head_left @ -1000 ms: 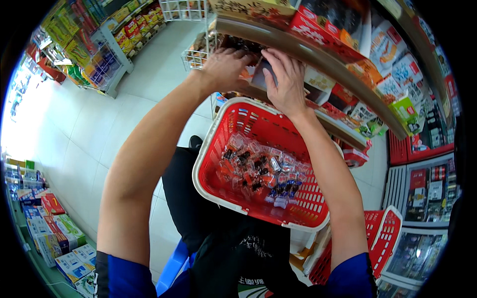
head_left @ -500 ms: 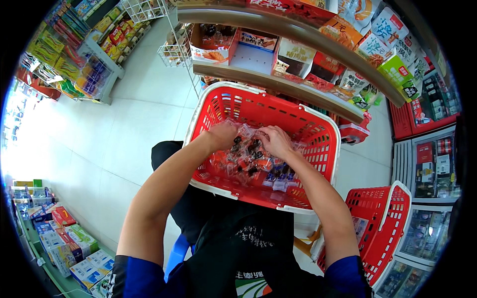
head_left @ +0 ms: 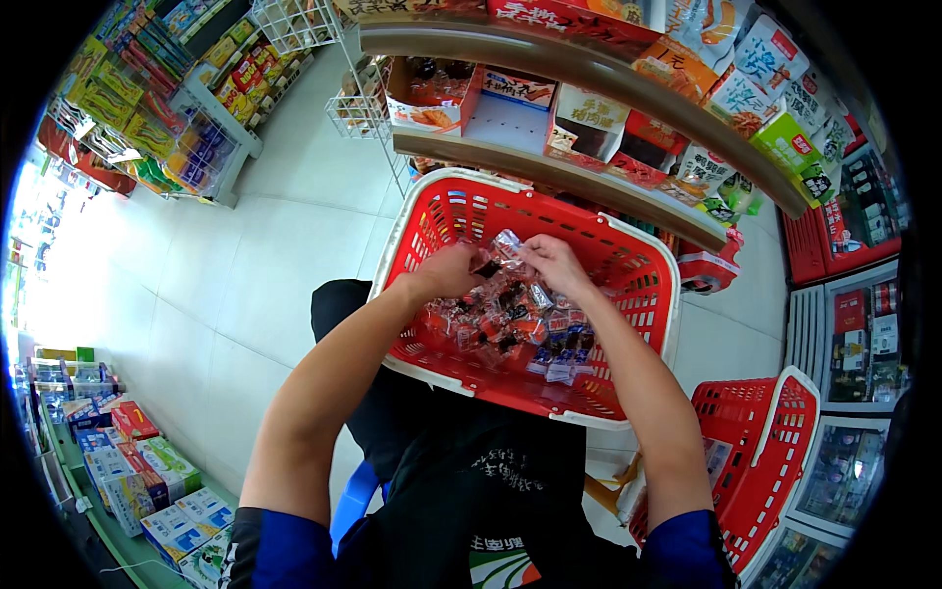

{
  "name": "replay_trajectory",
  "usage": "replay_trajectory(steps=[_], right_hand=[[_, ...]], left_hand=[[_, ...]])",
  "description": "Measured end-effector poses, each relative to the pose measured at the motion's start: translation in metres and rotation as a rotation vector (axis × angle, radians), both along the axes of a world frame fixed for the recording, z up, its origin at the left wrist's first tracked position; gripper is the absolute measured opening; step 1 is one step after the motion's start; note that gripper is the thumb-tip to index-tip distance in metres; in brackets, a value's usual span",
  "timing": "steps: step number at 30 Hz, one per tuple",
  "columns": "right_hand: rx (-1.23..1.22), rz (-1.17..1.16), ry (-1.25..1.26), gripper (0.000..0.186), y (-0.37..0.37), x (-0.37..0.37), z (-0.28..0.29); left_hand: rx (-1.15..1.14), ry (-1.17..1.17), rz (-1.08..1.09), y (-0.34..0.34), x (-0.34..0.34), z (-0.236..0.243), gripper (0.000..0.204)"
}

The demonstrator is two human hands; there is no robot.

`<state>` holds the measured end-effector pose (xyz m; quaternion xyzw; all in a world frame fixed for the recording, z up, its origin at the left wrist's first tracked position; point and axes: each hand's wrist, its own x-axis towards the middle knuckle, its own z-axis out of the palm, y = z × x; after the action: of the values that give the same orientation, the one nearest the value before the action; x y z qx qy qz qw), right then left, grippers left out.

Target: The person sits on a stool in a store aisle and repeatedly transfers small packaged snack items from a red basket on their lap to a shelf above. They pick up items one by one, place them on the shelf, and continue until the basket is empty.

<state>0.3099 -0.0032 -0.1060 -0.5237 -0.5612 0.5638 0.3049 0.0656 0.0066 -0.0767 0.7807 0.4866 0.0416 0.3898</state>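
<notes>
Our right hand (head_left: 552,263) pinches a clear packet (head_left: 506,245); our left hand (head_left: 449,271) curls over other packets (head_left: 528,328) in the red basket (head_left: 564,220); we cannot tell what its grip holds.

Open from above, a red basket (head_left: 559,218) walls in the left hand (head_left: 449,271) and right hand (head_left: 555,265) on all sides, small wrapped packets (head_left: 510,319) heaped below them. Beyond the far rim, a gap between a lower shelf rail (head_left: 549,169) and an upper shelf rail (head_left: 579,65) leads to a bare stretch of shelf (head_left: 508,123), flanked by an open carton (head_left: 428,115) and a boxed pack (head_left: 587,126). A wire rack (head_left: 361,114) obstructs its left.
</notes>
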Motion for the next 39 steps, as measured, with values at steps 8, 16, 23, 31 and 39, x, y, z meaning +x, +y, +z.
replay_trajectory(steps=[8,16,23,31,39], right_hand=[[-0.101,-0.164,0.323,0.019,-0.026,0.025,0.118],[0.584,-0.201,0.22,0.016,0.019,-0.035,0.186],[0.898,-0.318,0.145,0.012,0.083,-0.079,0.183],[1.431,-0.146,-0.399,0.013,0.13,-0.101,0.19],[1.492,-0.232,-0.674,0.017,0.185,-0.108,0.181]], left_hand=[[-0.438,-0.635,0.277,-0.023,0.004,0.073,0.016],[0.377,-0.835,0.475,0.008,-0.027,0.132,0.026],[0.887,-0.446,0.362,0.025,-0.039,0.129,0.048],[1.088,-0.1,0.136,0.084,-0.046,0.129,0.043],[0.896,0.109,0.071,0.121,-0.039,0.147,0.04]])
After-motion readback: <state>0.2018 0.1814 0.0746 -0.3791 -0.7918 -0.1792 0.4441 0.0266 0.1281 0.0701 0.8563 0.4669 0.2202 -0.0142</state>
